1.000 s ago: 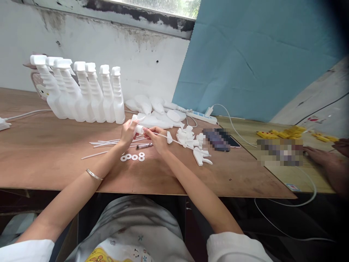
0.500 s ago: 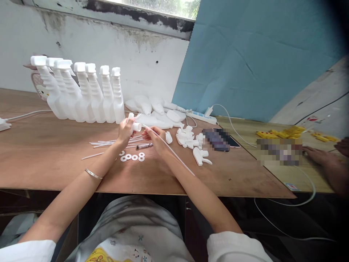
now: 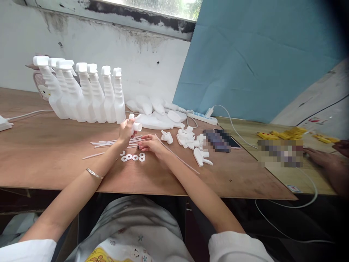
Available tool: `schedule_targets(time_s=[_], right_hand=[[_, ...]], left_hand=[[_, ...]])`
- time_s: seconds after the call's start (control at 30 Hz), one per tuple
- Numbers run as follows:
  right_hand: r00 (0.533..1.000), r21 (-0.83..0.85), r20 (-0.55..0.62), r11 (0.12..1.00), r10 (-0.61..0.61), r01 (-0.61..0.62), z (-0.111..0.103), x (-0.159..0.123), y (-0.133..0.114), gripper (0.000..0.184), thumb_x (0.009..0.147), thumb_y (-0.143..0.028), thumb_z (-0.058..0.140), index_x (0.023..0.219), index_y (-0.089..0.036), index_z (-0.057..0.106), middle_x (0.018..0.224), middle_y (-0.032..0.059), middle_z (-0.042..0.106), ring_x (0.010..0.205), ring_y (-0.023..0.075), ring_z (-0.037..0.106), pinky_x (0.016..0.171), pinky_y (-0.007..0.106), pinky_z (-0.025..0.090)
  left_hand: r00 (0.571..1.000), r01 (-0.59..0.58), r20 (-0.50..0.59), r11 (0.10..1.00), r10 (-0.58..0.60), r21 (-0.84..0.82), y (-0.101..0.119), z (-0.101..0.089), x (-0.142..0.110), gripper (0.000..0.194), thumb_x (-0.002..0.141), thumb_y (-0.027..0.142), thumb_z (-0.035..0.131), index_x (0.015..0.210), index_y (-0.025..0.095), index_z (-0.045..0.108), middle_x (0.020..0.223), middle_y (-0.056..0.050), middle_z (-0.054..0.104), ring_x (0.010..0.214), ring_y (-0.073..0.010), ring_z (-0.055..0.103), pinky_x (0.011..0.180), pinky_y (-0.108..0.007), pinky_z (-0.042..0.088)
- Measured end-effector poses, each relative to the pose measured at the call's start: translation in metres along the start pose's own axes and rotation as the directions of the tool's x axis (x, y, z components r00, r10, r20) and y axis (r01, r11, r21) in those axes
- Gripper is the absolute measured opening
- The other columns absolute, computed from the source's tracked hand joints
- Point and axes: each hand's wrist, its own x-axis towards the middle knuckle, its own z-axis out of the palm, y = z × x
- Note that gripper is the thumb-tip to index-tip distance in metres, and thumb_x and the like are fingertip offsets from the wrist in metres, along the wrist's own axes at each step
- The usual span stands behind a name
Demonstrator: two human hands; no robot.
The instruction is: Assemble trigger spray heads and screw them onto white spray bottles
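My left hand (image 3: 126, 130) is closed around a white spray trigger head (image 3: 137, 127), its round collar facing right. Low over the table, my right hand (image 3: 152, 145) has its fingers curled onto a small pen-like tool (image 3: 138, 147); only the dark end shows. A thin white dip tube (image 3: 178, 157) slants along the far side of my right hand and forearm; whether the hand still grips it is hidden. Between my forearms lie several white ring washers (image 3: 135, 157). More thin tubes (image 3: 106, 143) lie loosely bunched by my left wrist.
White spray bottles (image 3: 119, 100) stand in a row at the back left. Empty-looking white bottles (image 3: 155, 120) lie behind my hands. Loose trigger heads (image 3: 188, 137), a phone (image 3: 227, 138) and a power strip (image 3: 200, 116) are rightward. Another person's hand (image 3: 317, 155) is far right, near yellow pieces (image 3: 289, 133).
My right hand has dropped from beside the trigger head's collar onto the pen-like tool. The dip tube's upper end has moved right, away from the collar. My left hand keeps the trigger head.
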Motion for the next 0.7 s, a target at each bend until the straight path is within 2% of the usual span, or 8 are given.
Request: schedule_targets(time_s=[0.17, 0.27, 0.33, 0.4, 0.43, 0.5, 0.6, 0.7], right_hand=[[0.987, -0.081, 0.152, 0.996, 0.045, -0.033, 0.003, -0.002, 0.000, 0.023, 0.065, -0.004, 0.063, 0.082, -0.013, 0.050, 0.071, 0.0051, 0.065, 0.054, 0.0102, 0.060, 0.050, 0.021, 0.050], [0.988, -0.343, 0.102, 0.928, -0.118, 0.146, -0.002, -0.005, -0.006, 0.012, 0.071, -0.013, 0.059, 0.081, -0.015, 0.052, 0.073, 0.0032, 0.065, 0.056, 0.0105, 0.059, 0.053, 0.023, 0.049], [0.936, -0.645, 0.009, 0.713, -0.352, 0.275, -0.010, -0.007, -0.011, 0.008, 0.072, -0.018, 0.057, 0.080, -0.017, 0.055, 0.074, 0.0018, 0.064, 0.062, 0.0122, 0.059, 0.059, 0.024, 0.047], [0.873, -0.886, -0.014, 0.411, -0.488, 0.216, -0.020, -0.010, -0.017, 0.008, 0.072, -0.019, 0.056, 0.079, -0.018, 0.058, 0.073, 0.0017, 0.065, 0.070, 0.0149, 0.060, 0.066, 0.026, 0.044], [0.874, -0.943, -0.023, 0.300, -0.485, 0.142, -0.026, -0.012, -0.020, 0.008, 0.072, -0.022, 0.058, 0.078, -0.018, 0.060, 0.073, 0.0022, 0.066, 0.072, 0.0161, 0.060, 0.066, 0.026, 0.042], [0.917, -0.977, 0.026, 0.186, -0.398, 0.108, -0.035, -0.015, -0.026, 0.010, 0.069, -0.029, 0.062, 0.073, -0.019, 0.063, 0.075, 0.0024, 0.067, 0.073, 0.0164, 0.060, 0.063, 0.024, 0.040], [0.969, -0.980, 0.120, 0.131, -0.215, 0.150, -0.045, -0.017, -0.030, 0.017, 0.068, -0.037, 0.064, 0.070, -0.021, 0.066, 0.076, 0.0024, 0.068, 0.073, 0.0157, 0.060, 0.059, 0.022, 0.037], [0.985, -0.986, 0.145, 0.067, -0.093, 0.152, -0.049, -0.013, -0.029, 0.017, 0.062, -0.033, 0.070, 0.072, -0.020, 0.068, 0.077, 0.0041, 0.068, 0.071, 0.0165, 0.060, 0.059, 0.023, 0.037]], left_hand=[[0.999, 0.033, -0.033, 0.999, -0.034, -0.029, 0.002, 0.000, -0.001, 0.023, 0.074, 0.037, 0.048, 0.069, 0.015, 0.049, 0.037, 0.003, 0.044, 0.028, -0.0072, 0.033, 0.028, -0.017, 0.020], [0.996, 0.060, -0.060, 0.996, -0.064, -0.063, 0.004, -0.001, 0.000, 0.022, 0.074, 0.036, 0.049, 0.070, 0.014, 0.050, 0.038, 0.003, 0.044, 0.029, -0.0072, 0.034, 0.028, -0.017, 0.020], [0.993, 0.078, -0.078, 0.994, -0.085, -0.082, 0.005, -0.001, 0.001, 0.022, 0.074, 0.035, 0.048, 0.070, 0.014, 0.051, 0.039, 0.003, 0.044, 0.029, -0.0071, 0.034, 0.028, -0.017, 0.020], [0.991, 0.089, -0.091, 0.991, -0.098, -0.096, 0.006, -0.001, 0.002, 0.021, 0.074, 0.034, 0.048, 0.069, 0.014, 0.051, 0.039, 0.003, 0.044, 0.030, -0.0069, 0.035, 0.028, -0.017, 0.020], [0.990, 0.093, -0.097, 0.991, -0.103, -0.100, 0.006, -0.001, 0.002, 0.021, 0.074, 0.034, 0.048, 0.069, 0.014, 0.051, 0.039, 0.003, 0.044, 0.030, -0.0068, 0.035, 0.028, -0.017, 0.020], [0.989, 0.094, -0.108, 0.990, -0.105, -0.104, 0.006, -0.002, 0.003, 0.021, 0.074, 0.034, 0.048, 0.068, 0.014, 0.051, 0.039, 0.003, 0.045, 0.030, -0.0069, 0.035, 0.028, -0.017, 0.020], [0.988, 0.091, -0.115, 0.990, -0.103, -0.106, 0.005, -0.002, 0.004, 0.020, 0.074, 0.033, 0.048, 0.068, 0.014, 0.052, 0.040, 0.003, 0.045, 0.031, -0.0069, 0.035, 0.028, -0.017, 0.019], [0.989, 0.091, -0.107, 0.991, -0.102, -0.102, 0.004, -0.003, 0.005, 0.020, 0.074, 0.033, 0.047, 0.067, 0.014, 0.052, 0.040, 0.003, 0.045, 0.030, -0.0067, 0.035, 0.028, -0.016, 0.019]])
